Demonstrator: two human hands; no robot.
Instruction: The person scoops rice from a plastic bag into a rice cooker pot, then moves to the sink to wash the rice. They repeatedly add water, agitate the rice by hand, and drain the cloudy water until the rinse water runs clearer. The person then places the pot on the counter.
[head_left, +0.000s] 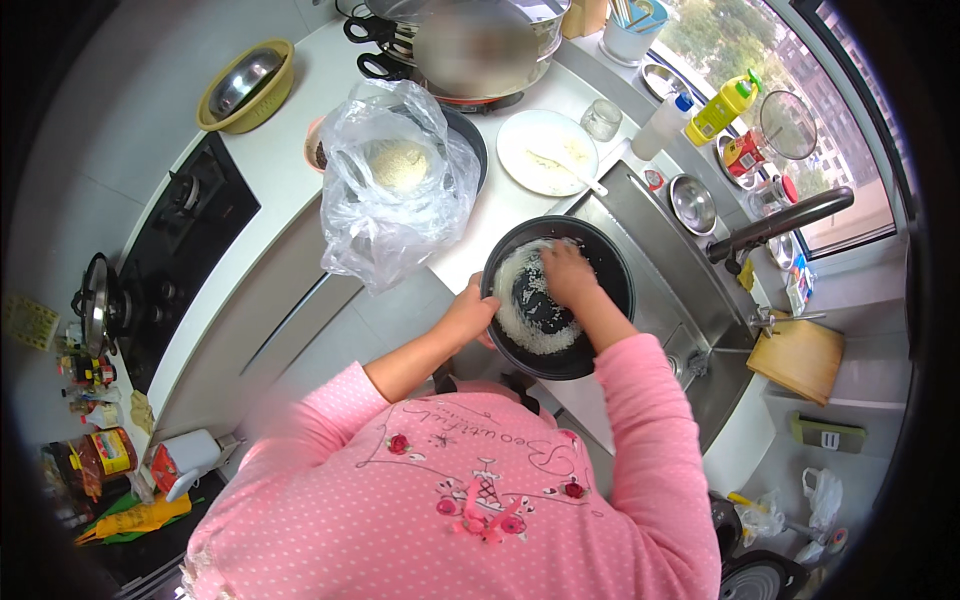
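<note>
A round black pot (622, 292) is held over the near edge of the stainless steel sink (637, 210). My left hand (474, 311) grips its left rim, thumb on top. Inside the pot, wet white rice grains (536, 341) lie in a ring with cloudy liquid, and the dark bottom shows through the middle. My right hand (568, 274) reaches into the pot with its fingers down among the rice at the far side. Those fingertips are partly hidden, so whether they close on grains is unclear.
Left of the pot, a clear plastic bag (375, 225) holds pale grain. Beyond it stand a white plate (517, 142) with a spoon and a glass jar (601, 120). A dark faucet (780, 225) reaches over the sink from the right. A black gas hob (187, 247) is at far left.
</note>
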